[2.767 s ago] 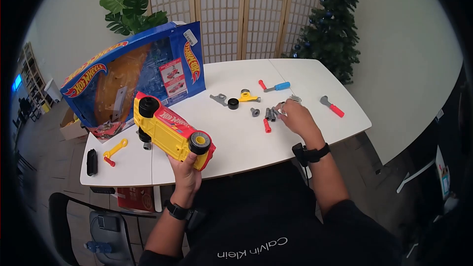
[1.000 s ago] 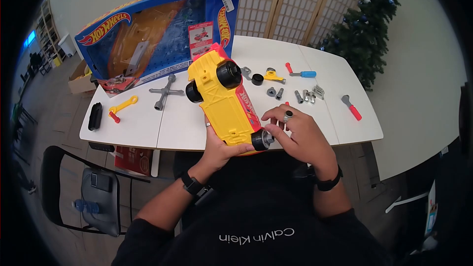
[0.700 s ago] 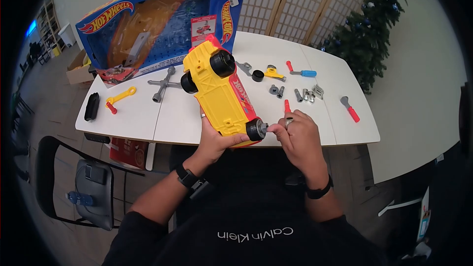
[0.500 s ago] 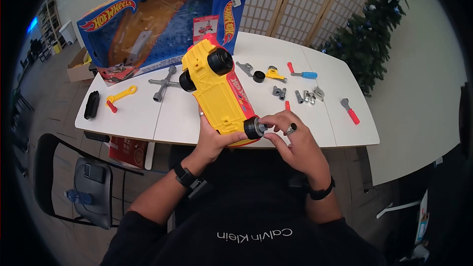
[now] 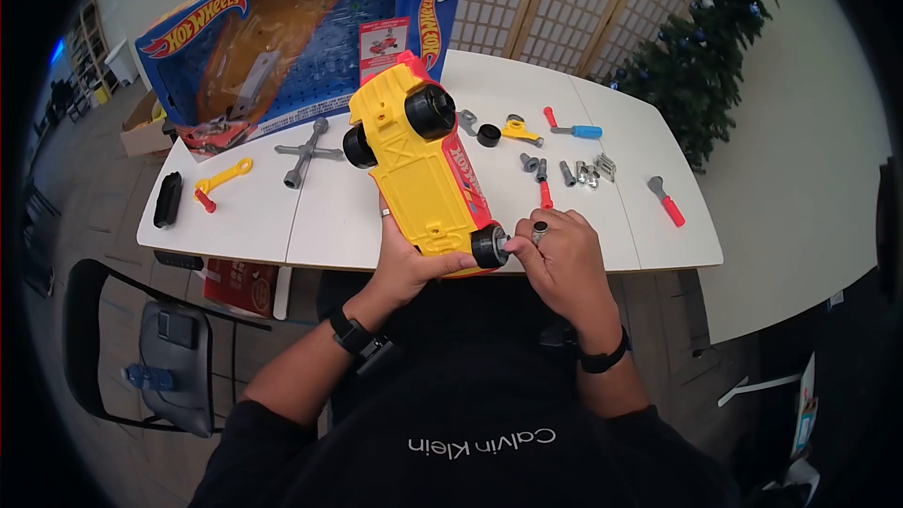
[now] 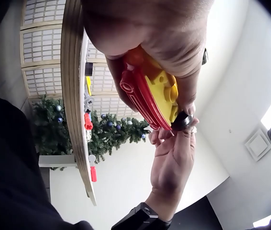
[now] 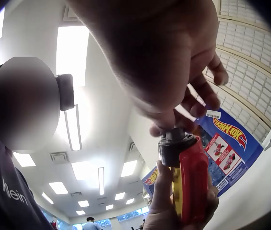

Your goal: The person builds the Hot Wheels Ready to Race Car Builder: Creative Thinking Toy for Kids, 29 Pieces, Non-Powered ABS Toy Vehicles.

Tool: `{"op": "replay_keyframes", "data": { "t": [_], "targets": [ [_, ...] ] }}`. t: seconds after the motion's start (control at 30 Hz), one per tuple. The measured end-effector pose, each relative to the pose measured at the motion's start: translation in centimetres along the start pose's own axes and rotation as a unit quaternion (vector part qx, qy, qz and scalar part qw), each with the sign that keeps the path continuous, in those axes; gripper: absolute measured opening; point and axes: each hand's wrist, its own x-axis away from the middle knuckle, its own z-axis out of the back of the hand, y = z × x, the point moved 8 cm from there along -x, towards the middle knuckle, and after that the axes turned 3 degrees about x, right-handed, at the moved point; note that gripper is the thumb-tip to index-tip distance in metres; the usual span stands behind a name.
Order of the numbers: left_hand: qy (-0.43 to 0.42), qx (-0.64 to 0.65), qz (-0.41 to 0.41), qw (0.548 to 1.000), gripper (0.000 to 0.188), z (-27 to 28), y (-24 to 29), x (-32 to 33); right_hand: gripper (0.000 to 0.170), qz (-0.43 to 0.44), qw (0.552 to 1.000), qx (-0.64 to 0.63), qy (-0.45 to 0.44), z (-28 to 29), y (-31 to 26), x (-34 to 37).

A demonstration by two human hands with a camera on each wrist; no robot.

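Observation:
My left hand (image 5: 406,261) grips a red and yellow toy car (image 5: 414,193) above the table's front edge, its yellow underside facing up. The thumb lies against the near black wheel (image 5: 485,246). At that wheel's hub, my right hand (image 5: 570,268) pinches a grey plastic bolt (image 7: 174,134) between thumb and forefinger. The right wrist view has the bolt's head standing out of the wheel, under the fingertips. Two other black wheels (image 5: 431,111) show on the car's far half. From the left wrist view, both hands (image 6: 173,160) meet at the wheel.
On the white table (image 5: 357,216), a grey cross wrench (image 5: 308,152) and yellow spanner (image 5: 226,177) lie left. Right of the car are a loose tyre (image 5: 488,135), grey bolts (image 5: 567,173), a blue-handled screwdriver (image 5: 581,132) and a red-handled tool (image 5: 668,202). A toy box (image 5: 292,47) stands behind.
My right hand has left the small parts on the table and come to the wheel with a grey bolt. The car has shifted right and turned. Lately the right fingers have regripped the bolt.

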Motion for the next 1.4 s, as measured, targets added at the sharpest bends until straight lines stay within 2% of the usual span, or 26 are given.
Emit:
{"op": "replay_keyframes", "data": {
  "t": [0.07, 0.13, 0.17, 0.23, 0.27, 0.43, 0.47, 0.57, 0.6, 0.67, 0.8, 0.87, 1.0, 1.07, 1.2, 1.27, 1.4],
  "targets": [
    [-0.001, 0.004, 0.007, 1.000, 0.108, 0.0, 0.0, 0.0, 0.018, -0.023, 0.999, -0.033, -0.013, -0.1, 0.2, 0.0],
    [-0.002, 0.006, 0.018, 1.000, 0.108, 0.3, -0.1, -0.2, 0.019, 0.009, 0.986, -0.165, 0.029, 0.4, -0.8, -0.2],
    [-0.004, 0.008, 0.029, 1.000, 0.108, 0.5, -0.4, -0.2, 0.019, 0.008, 0.986, -0.166, 0.029, 0.3, -0.8, -0.3],
    [-0.002, 0.002, 0.022, 1.000, 0.109, 0.6, -0.5, -0.1, 0.025, 0.043, 0.998, -0.038, 0.011, -0.3, -1.1, -0.6],
    [0.000, -0.004, 0.013, 1.000, 0.109, 0.6, -0.4, -0.1, 0.025, 0.043, 0.998, -0.037, 0.012, -0.4, -1.2, -0.5],
    [-0.003, -0.019, -0.008, 1.000, 0.109, 0.1, 0.3, 0.0, 0.031, -0.092, 0.992, 0.006, -0.089, -2.2, 0.4, 0.4],
    [-0.005, -0.030, -0.017, 0.999, 0.109, 0.0, 0.5, 0.1, 0.031, -0.093, 0.992, 0.005, -0.089, -1.7, 0.3, 0.3],
    [-0.002, -0.038, -0.014, 0.999, 0.109, 0.3, 0.6, -0.1, 0.030, -0.028, 0.996, -0.087, -0.020, 0.9, 0.0, -0.3],
    [-0.001, -0.038, -0.015, 0.999, 0.109, 0.5, 0.6, -0.1, 0.030, -0.026, 0.996, -0.087, -0.021, 0.7, 0.1, -0.4],
    [0.002, -0.032, -0.005, 0.999, 0.109, 0.8, 0.2, -0.1, 0.029, 0.031, 0.997, -0.041, -0.053, -0.2, -0.6, -0.4],
    [-0.007, -0.022, -0.033, 0.999, 0.108, 0.3, 0.7, -0.3, 0.026, -0.003, 0.996, -0.051, -0.072, -1.6, -0.4, -0.1],
    [-0.001, -0.078, -0.043, 0.996, 0.106, 0.5, 0.9, -0.3, 0.022, -0.098, 0.990, -0.031, -0.092, -2.3, 0.7, 0.4],
    [0.011, -0.031, -0.022, 0.999, 0.107, 0.3, 0.9, -0.2, 0.021, -0.068, 0.994, -0.067, -0.056, -0.6, -0.1, -0.3],
    [0.008, -0.009, 0.011, 1.000, 0.107, 0.4, 0.5, 0.0, 0.022, 0.018, 0.998, -0.055, -0.016, -0.7, -0.9, -0.4],
    [0.010, -0.016, -0.015, 1.000, 0.111, 0.5, 0.4, -0.1, 0.023, 0.015, 0.997, -0.073, -0.014, -1.0, -0.9, -0.4],
    [0.014, -0.058, -0.056, 0.997, 0.114, 0.6, 1.0, -0.1, 0.022, -0.045, 0.995, -0.065, -0.056, -1.6, -0.3, -0.2],
    [-0.009, -0.088, -0.064, 0.994, 0.116, 0.3, 1.6, -0.2, 0.022, -0.064, 0.993, -0.068, -0.069, -1.4, -0.5, 0.0]
  ]
}}
